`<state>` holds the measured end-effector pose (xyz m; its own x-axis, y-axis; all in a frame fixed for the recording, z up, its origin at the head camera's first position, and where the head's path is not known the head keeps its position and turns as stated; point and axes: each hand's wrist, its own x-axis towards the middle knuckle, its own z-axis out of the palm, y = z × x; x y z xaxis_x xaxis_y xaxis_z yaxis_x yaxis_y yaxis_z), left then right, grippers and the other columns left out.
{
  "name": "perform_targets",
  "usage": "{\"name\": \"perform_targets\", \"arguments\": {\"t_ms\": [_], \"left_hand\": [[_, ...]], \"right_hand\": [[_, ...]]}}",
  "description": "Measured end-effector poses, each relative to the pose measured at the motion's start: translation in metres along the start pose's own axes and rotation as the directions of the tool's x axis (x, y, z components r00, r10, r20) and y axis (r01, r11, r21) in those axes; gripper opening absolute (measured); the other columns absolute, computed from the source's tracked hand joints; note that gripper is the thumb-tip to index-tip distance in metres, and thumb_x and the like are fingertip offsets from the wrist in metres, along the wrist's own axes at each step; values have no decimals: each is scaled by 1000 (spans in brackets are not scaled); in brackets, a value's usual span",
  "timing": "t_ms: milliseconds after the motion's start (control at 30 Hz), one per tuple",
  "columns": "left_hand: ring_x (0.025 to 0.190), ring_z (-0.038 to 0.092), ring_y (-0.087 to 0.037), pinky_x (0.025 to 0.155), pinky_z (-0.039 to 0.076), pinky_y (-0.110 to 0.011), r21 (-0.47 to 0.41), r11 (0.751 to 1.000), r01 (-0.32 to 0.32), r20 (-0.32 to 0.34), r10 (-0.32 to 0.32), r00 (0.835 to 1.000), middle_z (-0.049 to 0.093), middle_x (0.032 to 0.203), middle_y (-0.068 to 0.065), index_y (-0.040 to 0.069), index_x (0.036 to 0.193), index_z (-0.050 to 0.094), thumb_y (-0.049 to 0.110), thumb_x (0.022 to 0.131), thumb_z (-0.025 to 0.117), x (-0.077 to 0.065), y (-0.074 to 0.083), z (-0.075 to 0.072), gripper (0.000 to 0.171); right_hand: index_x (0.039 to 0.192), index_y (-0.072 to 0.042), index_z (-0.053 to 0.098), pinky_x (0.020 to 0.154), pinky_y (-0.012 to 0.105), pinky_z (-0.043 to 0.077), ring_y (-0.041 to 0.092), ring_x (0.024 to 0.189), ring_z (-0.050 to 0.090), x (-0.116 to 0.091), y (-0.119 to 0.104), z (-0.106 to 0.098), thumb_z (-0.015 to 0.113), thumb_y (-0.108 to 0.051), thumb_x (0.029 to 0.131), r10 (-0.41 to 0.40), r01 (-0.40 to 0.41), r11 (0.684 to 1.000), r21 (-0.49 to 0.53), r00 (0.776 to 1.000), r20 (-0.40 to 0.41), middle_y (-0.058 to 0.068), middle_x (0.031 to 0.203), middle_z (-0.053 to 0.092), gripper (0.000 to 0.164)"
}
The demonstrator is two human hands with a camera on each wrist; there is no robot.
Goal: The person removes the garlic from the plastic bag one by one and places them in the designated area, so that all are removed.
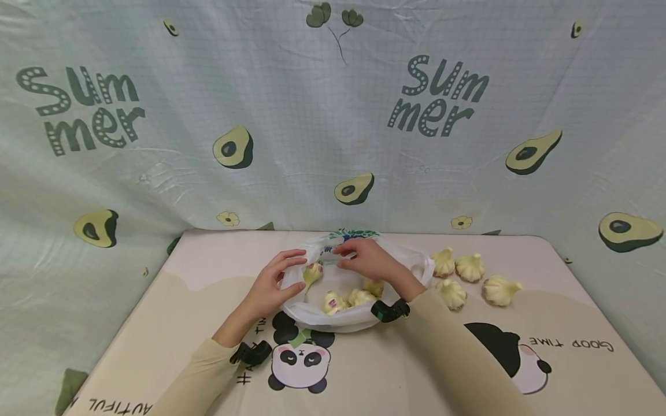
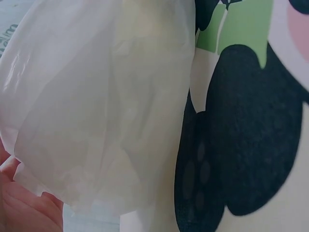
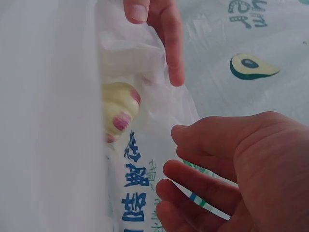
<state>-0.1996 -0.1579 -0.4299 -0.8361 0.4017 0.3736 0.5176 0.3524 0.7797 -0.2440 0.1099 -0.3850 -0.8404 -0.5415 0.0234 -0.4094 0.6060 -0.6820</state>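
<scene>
A white plastic bag (image 1: 325,320) lies with its mouth spread wide, several garlic bulbs inside it. My left hand (image 1: 270,289) is at the bag's left rim, thumb and fingers apart, touching the plastic. Near its fingertips one garlic bulb (image 1: 313,273) leans inside the bag; in the right wrist view this bulb (image 3: 120,108) shows purple patches. Over the far right part of the opening hovers my right hand (image 1: 366,260), fingers loosely extended and nothing in them. Bag plastic partly hides the left hand (image 2: 29,205) in its wrist view.
Right of the bag, several more garlic bulbs (image 1: 499,290) sit on the table. A pale cloth (image 1: 291,173) printed with avocados hangs behind the table (image 1: 395,370), whose cover carries panda drawings. Both wrists wear black devices (image 1: 390,311).
</scene>
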Motion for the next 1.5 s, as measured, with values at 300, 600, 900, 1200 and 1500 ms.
{"name": "perform_targets", "arguments": {"t_ms": [300,600,900,1200,1500], "left_hand": [[136,42,-28,97,42,-53,-3,1000,-17,-4,17,1000,49,144,-5,7,127,64,3,86,75,0,0,0,43],[136,42,-28,95,43,-53,-11,999,-30,-1,30,1000,49,144,-5,5,127,64,4,86,75,0,-1,1,42],[136,41,-30,95,43,-56,-13,999,-50,-7,50,999,50,144,-6,6,127,64,4,86,74,-1,-2,1,42],[134,44,-31,93,45,-52,-3,997,-78,-17,78,997,51,143,-8,4,127,64,6,86,77,0,-1,2,43],[134,43,-28,94,44,-52,-10,997,-78,-13,77,997,51,143,-5,6,127,64,8,86,77,0,-2,2,43]], "right_hand": [[124,-6,69,94,41,48,23,109,61,24,-8,13,67,-18,94,98,-99,995,10,991,89,10,123,68,33],[117,-9,72,88,35,49,16,96,62,37,-17,28,73,-25,90,123,-120,992,-24,981,151,0,109,70,31],[101,-11,69,78,30,47,16,85,56,37,-23,38,81,-28,84,152,-153,988,1,982,116,-1,94,66,26],[103,-9,64,82,31,48,16,88,57,36,-18,47,82,-31,83,141,-148,988,51,983,113,0,96,64,35],[120,-6,62,90,39,49,21,102,61,32,-19,46,78,-35,85,146,-169,978,120,972,182,5,113,64,48]]}}
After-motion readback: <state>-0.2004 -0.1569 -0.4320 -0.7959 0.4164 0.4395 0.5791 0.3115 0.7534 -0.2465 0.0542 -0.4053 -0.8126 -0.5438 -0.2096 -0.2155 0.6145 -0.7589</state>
